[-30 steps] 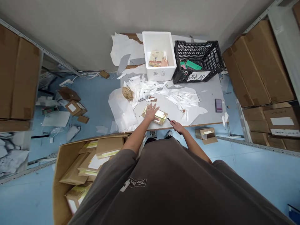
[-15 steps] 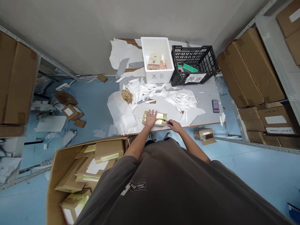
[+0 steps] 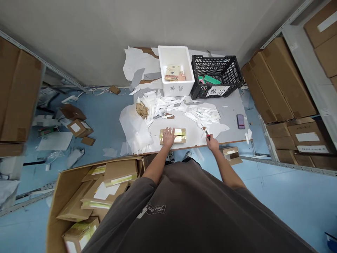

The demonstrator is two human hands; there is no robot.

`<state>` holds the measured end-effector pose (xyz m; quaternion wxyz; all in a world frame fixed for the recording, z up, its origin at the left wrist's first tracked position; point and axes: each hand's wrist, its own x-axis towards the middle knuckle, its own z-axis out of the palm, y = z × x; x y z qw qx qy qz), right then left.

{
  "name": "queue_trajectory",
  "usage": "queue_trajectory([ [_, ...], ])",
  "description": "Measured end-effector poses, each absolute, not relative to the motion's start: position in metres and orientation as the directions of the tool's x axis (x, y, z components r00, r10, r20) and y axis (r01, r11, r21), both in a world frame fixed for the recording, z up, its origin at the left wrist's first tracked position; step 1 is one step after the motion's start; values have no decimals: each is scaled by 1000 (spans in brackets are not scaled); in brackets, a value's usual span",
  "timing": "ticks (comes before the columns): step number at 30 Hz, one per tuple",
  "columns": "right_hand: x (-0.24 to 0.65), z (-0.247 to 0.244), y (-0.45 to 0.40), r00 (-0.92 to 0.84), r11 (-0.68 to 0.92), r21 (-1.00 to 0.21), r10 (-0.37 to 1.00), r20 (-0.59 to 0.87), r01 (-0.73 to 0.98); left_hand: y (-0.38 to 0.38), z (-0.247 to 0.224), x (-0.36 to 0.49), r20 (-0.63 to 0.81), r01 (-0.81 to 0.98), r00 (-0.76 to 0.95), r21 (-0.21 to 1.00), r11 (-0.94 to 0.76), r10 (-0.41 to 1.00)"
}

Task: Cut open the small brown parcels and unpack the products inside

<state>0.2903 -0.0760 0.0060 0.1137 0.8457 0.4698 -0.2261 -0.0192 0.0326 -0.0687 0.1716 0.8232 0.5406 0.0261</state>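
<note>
A small cardboard box (image 3: 180,138) with yellowish tape and a white label lies near the table's front edge. My left hand (image 3: 168,137) rests on its left half, fingers spread. To the right of the box and apart from it, my right hand (image 3: 212,143) is closed around a utility knife (image 3: 207,135) with a red and black handle. The knife points away from me, over the front part of the table, close to scraps of white paper (image 3: 201,115).
On the table (image 3: 231,105) stand a white bin (image 3: 177,89) and a black crate (image 3: 196,92) at the back, and a purple phone-like object (image 3: 240,121) at right. A large carton (image 3: 56,196) of boxes stands at lower left. Shelves (image 3: 302,52) with cartons flank the right side.
My right hand has moved right with the utility knife, away from the box. My left hand has stayed on the box, whose right part now shows more fully.
</note>
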Motion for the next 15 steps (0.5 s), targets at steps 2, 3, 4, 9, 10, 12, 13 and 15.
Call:
queue_trajectory([
  [2,304,10,-80,359,-456,-91,795,-489,885,34,-71,-19,-136,884,407,307,-353,903],
  [3,301,10,-81,276,-394,-144,820,-501,908,34,-71,-19,-133,887,402,303,-349,906],
  [4,292,8,-79,189,-329,-197,837,-513,924,34,-72,-19,-128,888,400,301,-348,908],
  [9,215,-6,-55,-78,-109,-330,860,-505,938,33,-75,-21,-98,882,404,306,-359,909],
  [10,205,-8,-50,-75,-104,-321,863,-499,941,33,-76,-21,-91,881,402,310,-358,911],
  [12,195,-10,-42,-24,-139,-292,870,-493,946,33,-78,-21,-78,879,394,322,-351,916],
  [13,195,-10,-40,12,-172,-280,870,-493,944,33,-79,-20,-72,878,390,330,-347,918],
  [15,206,-8,-40,71,-234,-271,864,-499,934,33,-80,-19,-58,871,388,348,-346,920],
])
